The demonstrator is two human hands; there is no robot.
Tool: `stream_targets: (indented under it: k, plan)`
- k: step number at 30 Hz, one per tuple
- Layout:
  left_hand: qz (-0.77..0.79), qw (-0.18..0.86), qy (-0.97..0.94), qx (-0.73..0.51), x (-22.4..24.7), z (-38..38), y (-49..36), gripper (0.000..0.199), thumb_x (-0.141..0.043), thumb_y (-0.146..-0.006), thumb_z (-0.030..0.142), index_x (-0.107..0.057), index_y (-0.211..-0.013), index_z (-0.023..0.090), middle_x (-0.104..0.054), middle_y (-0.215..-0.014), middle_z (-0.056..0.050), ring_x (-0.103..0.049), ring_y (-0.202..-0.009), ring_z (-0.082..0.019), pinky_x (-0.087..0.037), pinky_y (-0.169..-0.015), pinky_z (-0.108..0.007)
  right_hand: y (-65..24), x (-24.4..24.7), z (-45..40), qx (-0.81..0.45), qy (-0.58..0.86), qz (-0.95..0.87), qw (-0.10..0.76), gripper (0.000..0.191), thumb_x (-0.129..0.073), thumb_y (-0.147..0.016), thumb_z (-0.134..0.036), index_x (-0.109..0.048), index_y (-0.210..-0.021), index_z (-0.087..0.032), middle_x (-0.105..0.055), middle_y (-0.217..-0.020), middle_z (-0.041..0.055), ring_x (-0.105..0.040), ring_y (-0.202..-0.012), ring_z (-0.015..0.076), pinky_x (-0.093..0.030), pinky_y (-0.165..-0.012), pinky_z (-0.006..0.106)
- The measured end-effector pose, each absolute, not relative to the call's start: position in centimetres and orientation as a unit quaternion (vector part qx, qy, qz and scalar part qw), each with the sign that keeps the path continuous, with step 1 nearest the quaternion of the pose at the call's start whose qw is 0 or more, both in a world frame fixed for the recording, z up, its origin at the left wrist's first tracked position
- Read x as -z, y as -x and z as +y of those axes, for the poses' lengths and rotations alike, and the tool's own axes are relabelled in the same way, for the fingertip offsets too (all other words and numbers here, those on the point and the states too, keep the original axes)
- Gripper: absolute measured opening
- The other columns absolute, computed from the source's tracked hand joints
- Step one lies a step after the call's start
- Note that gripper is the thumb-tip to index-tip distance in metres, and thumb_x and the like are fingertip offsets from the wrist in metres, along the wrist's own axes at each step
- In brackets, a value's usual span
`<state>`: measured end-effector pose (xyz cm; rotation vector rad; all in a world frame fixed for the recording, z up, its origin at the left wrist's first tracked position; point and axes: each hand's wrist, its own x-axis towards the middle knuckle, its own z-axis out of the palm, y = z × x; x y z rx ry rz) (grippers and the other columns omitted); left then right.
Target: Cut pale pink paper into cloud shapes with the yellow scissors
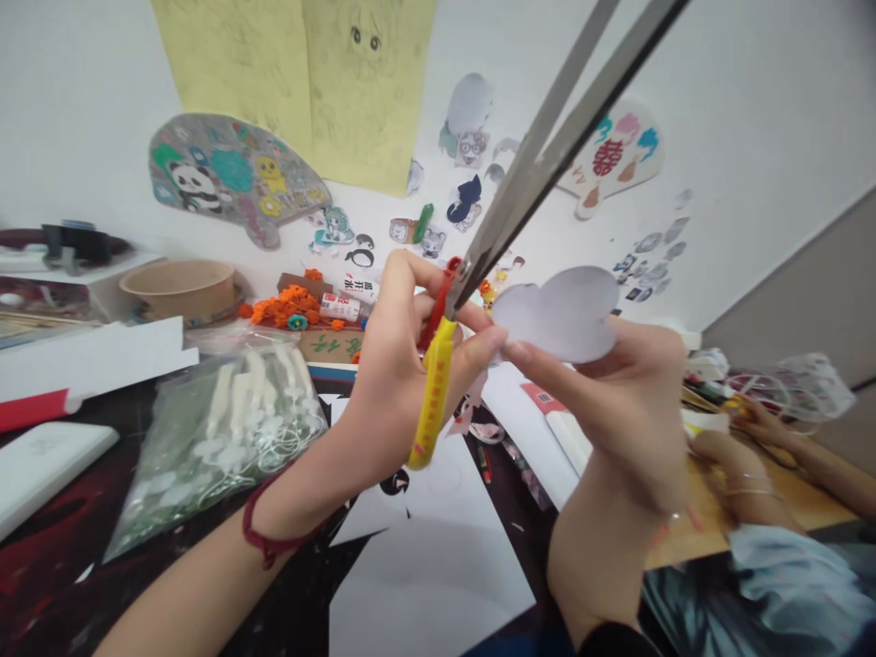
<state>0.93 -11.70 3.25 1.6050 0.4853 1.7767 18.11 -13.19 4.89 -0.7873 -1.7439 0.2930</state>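
My left hand point(390, 392), a dark red cord round its wrist, is closed on a pair of scissors. The scissors have one yellow handle point(432, 401) and one red handle, and their long metal blades point(526, 173) slant up to the right, slightly apart. A white paper cutout point(557, 315) with a rounded, lobed outline is held in my right hand point(616, 411). Thumb and fingertips of both hands meet at the cutout's left end. White paper sheets point(424, 566) lie on the dark table below.
A clear bag point(225, 447) of white-stringed items lies left, near a round tan container point(179, 287) and orange flowers point(291, 304). Decorated fans point(233, 173) and small cutouts are on the wall behind. Another person's hands point(739, 465) work at the right.
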Motion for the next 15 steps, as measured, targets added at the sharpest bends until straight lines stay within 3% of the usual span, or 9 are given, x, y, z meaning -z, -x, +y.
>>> stream_targets:
  k: [4, 8, 15]
  plan:
    - [0.19, 0.339, -0.617, -0.684, -3.0, -11.5, -1.0, 0.038, -0.079, -0.078, 0.022, -0.042, -0.09, 0.023, -0.059, -0.09, 0.0, -0.063, -0.073, -0.01, -0.05, -0.053, -0.021, -18.1, -4.9, -13.2, -0.123, 0.33, -0.743, 0.569, 0.013, -0.085, -0.07, -0.021, -0.073, -0.075, -0.023, -0.06, -0.069, -0.0017, -0.053, -0.066, 0.0145, -0.043, -0.062, 0.03]
    - [0.197, 0.331, -0.607, -0.695, -3.0, -11.2, -0.8, 0.036, -0.076, -0.08, 0.019, -0.042, -0.092, 0.023, -0.058, -0.091, -0.001, -0.065, -0.076, -0.012, -0.052, -0.059, -0.023, -18.1, -4.9, -13.2, -0.103, 0.331, -0.729, 0.59, 0.013, -0.083, -0.073, -0.02, -0.071, -0.069, -0.022, -0.055, -0.064, -0.0026, -0.049, -0.062, 0.0127, -0.038, -0.059, 0.03]
    - [0.274, 0.215, -0.608, -0.714, -3.4, -10.3, 0.6, 0.031, -0.075, -0.084, 0.03, -0.046, -0.092, 0.023, -0.058, -0.081, 0.002, -0.062, -0.068, -0.011, -0.05, -0.058, -0.025, -18.0, -4.8, -13.0, -0.092, 0.338, -0.72, 0.6, 0.016, -0.082, -0.075, -0.025, -0.069, -0.066, -0.022, -0.054, -0.062, -0.0026, -0.049, -0.06, 0.0135, -0.038, -0.058, 0.031]
